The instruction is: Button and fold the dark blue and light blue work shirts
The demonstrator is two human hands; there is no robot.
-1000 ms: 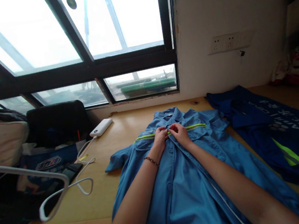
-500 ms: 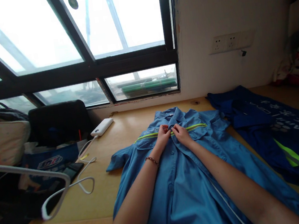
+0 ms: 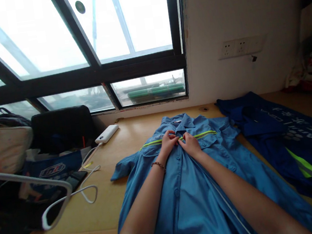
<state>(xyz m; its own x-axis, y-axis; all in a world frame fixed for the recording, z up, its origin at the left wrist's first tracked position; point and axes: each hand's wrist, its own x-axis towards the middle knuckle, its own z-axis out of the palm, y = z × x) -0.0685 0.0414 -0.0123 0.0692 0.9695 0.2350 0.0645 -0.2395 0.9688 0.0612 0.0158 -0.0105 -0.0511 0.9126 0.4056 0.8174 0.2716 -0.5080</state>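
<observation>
A light blue work shirt [image 3: 193, 188] with a yellow-green stripe across the chest is spread on the table, collar at the far end. My left hand [image 3: 169, 142] pinches the front placket at the stripe, just below the collar. Close beside it, my right hand [image 3: 190, 144] has its fingers closed on the other front edge. The fingertips nearly meet, and they hide whatever button or hole lies between them. Lower down the placket, buttons [image 3: 177, 193] show on the cloth.
A dark blue garment [image 3: 266, 133] with white print lies at the right. On the left of the wooden table [image 3: 102, 192] are a white power bank [image 3: 107, 134] and its cable [image 3: 88, 189]. Bags [image 3: 51, 171] and a black chair back [image 3: 63, 128] stand beyond the left edge.
Both hands stay at the chest stripe, with slight finger movement. They have shifted a little lower on the placket, and the view has tilted slightly.
</observation>
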